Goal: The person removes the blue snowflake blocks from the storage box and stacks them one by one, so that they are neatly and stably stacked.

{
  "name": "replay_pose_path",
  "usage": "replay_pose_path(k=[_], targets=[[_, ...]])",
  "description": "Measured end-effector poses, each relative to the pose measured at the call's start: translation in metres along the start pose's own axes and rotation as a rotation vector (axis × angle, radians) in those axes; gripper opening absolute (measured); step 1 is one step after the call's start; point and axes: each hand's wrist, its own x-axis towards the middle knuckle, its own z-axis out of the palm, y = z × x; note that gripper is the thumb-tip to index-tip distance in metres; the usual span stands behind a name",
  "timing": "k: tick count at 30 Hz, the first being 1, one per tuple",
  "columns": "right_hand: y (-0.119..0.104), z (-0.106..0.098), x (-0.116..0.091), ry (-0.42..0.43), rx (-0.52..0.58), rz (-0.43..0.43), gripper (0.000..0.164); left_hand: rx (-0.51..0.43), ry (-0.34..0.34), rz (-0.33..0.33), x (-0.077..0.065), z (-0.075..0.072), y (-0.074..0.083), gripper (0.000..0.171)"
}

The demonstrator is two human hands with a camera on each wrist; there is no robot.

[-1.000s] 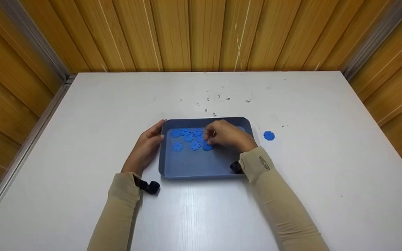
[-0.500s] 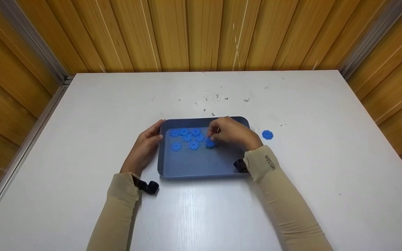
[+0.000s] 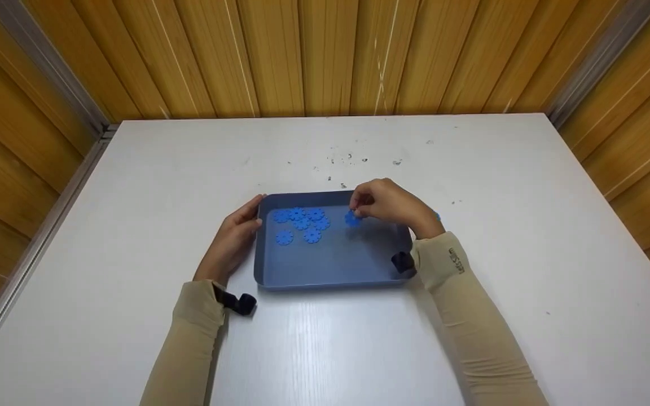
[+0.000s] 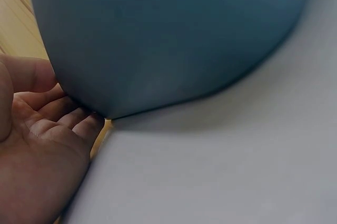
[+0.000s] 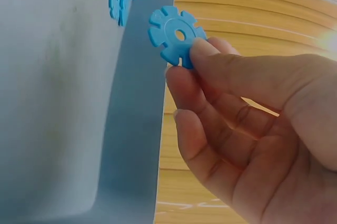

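My left hand point(image 3: 232, 235) holds the far left corner of a blue-grey tray point(image 3: 325, 285). In the left wrist view its thumb lies against the tray's outer wall, and the other fingertips are hidden behind the edge. Over the tray's right half, my right hand point(image 3: 390, 203) pinches a blue notched building disc point(image 5: 171, 32) between thumb and fingers. That disc is flower-shaped with a central hole, and appears raised off the tray floor. Several matching discs point(image 3: 302, 223) lie in the tray's left half, some overlapping, with one disc point(image 3: 284, 237) apart at the front left.
Just right of the tray, a sliver of another blue disc point(image 3: 438, 216) shows past my right wrist. The white table point(image 3: 189, 163) has small dark marks beyond the tray. Wooden panel walls point(image 3: 330, 56) stand at the back and sides.
My right hand has lifted the disc from beside the group and moved it right and away from me. The left hand stays at the tray.
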Motion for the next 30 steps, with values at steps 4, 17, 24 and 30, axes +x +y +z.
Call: replay_pose_path(k=[4,17,24,30], targets=[[0.003,-0.004,-0.004,0.020,0.004,0.016,0.006,-0.004,-0.002,0.000,0.000,-0.001,-0.001,0.062],[0.019,-0.017,-0.018,0.088,0.039,0.067,0.008,0.001,0.014,-0.032,0.000,-0.001,0.001,0.062],[0.029,-0.021,-0.026,0.140,0.053,0.066,0.011,-0.002,0.007,-0.014,-0.001,-0.001,0.001,0.062],[0.038,-0.024,-0.033,0.189,0.040,0.073,0.012,-0.032,-0.020,0.015,-0.001,-0.001,0.000,0.062]])
